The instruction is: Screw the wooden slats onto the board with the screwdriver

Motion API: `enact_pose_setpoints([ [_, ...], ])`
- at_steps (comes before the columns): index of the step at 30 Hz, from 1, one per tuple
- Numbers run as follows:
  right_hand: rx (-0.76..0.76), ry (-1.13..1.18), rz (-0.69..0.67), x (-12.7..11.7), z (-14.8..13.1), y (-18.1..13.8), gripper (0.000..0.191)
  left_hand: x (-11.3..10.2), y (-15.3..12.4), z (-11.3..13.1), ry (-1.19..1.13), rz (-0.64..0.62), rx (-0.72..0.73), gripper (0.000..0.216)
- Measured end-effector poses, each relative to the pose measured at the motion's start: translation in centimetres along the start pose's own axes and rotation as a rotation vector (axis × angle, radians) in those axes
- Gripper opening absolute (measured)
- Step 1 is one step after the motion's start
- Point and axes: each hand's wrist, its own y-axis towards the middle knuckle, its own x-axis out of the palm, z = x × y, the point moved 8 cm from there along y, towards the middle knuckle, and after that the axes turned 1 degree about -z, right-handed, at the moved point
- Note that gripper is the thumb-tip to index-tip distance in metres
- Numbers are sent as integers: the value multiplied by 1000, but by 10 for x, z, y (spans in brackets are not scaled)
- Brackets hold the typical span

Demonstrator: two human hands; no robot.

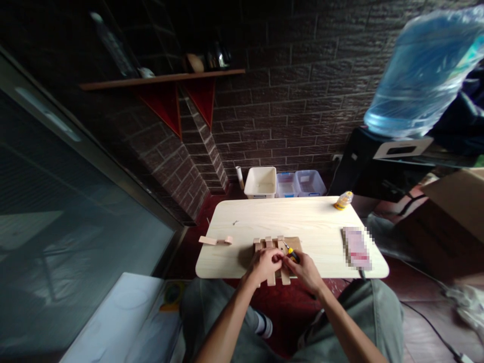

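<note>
My right hand [306, 272] is closed around a small screwdriver [293, 253] with a yellow and black handle. Its thin metal shaft points up and left over a brown block [293, 243] near the table's front edge. Several tan strips [268, 243] lie across that block, their lower ends hanging past the table edge. My left hand [264, 264] rests over the strips with its fingers curled together in a pinch, close to my right fingertips. Whatever sits between those left fingers is too small to make out.
The pale table [260, 217] carries a loose tan strip [215, 241] at left, a tiny metal piece [235, 222], a yellow-based container [344, 200] and a blurred pink phone-like object [356, 247]. Bins [260, 181] stand behind it. A water dispenser [401, 146] is at right.
</note>
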Motion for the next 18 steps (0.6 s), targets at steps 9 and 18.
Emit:
enact_pose_setpoints([
  [9,12,8,-69,9,2,5,43,-1,-3,0,6,-7,-30,24],
  [18,11,67,-114,11,8,8,44,-3,0,0,0,-32,-10,20],
])
